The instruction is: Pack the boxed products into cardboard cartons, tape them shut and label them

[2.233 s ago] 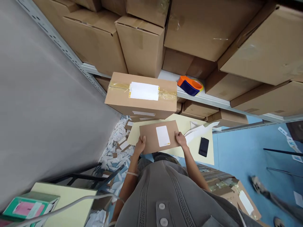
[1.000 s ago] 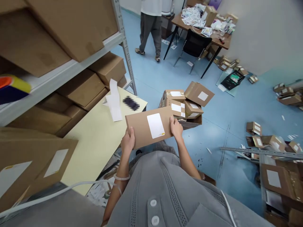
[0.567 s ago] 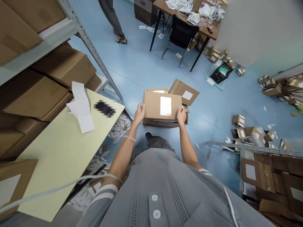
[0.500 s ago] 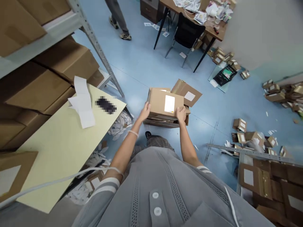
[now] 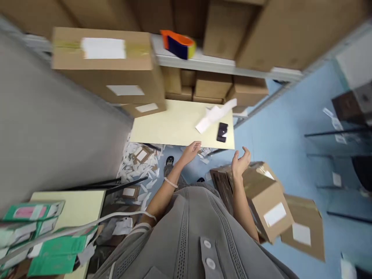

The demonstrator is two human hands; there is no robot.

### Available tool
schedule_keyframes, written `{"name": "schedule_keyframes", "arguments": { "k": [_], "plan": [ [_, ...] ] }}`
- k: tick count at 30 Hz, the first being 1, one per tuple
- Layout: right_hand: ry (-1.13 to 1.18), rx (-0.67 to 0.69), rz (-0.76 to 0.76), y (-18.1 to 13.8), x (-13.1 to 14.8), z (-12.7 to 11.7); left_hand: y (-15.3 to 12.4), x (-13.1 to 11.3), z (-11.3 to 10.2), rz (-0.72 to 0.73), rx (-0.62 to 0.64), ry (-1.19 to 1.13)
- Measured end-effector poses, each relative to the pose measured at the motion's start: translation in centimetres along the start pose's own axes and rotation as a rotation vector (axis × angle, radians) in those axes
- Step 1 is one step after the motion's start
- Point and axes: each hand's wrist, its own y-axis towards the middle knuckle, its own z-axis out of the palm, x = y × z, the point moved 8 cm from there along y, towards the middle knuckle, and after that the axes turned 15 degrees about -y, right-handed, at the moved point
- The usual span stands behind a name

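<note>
The labelled cardboard boxes lie heaped on the blue floor just below the right hand, which like the left hand hangs open and empty by the counter edge, where a careless sweep might knock the phone off.

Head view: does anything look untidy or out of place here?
Yes: white paper scraps litter the blue floor below the pale yellow table, and brown cardboard boxes lie tilted in a heap on the floor beside the open right hand.
</note>
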Motion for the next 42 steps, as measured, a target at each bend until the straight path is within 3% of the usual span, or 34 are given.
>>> {"name": "schedule_keyframes", "arguments": {
  "k": [4,7,9,12,16,21,27,36,42],
  "plan": [
    [0.263,0.012,-0.263,2.1,16.9,2.9,-2.5,-3.0,-16.6,0.103,-0.365,-0.048],
    [0.451,0.088,-0.390,1.1,28.4,4.6,-5.4,-5.1,-28.4,0.115,-0.629,-0.003],
    [0.550,0.159,-0.458,-0.1,35.1,5.5,-7.0,-6.5,-35.0,0.143,-0.790,0.021],
    [0.626,0.221,-0.511,-1.7,42.7,6.3,-8.3,-8.3,-42.5,0.220,-0.977,0.033],
    [0.712,0.200,-0.486,-1.7,47.8,5.8,-7.2,-10.4,-48.6,0.327,-1.086,-0.025],
    [0.715,0.169,-0.429,0.2,49.7,5.5,-2.7,-13.1,-52.6,0.391,-1.020,-0.099],
    [0.730,0.181,-0.339,1.7,50.7,6.3,1.6,-14.5,-53.3,0.434,-0.866,-0.148],
    [0.683,0.191,-0.260,1.5,50.3,6.8,0.9,-15.2,-52.2,0.507,-0.952,-0.117],
    [0.824,0.220,-0.220,0.8,48.2,5.6,-0.9,-16.4,-50.2,0.467,-0.948,-0.085]
  ]
}}
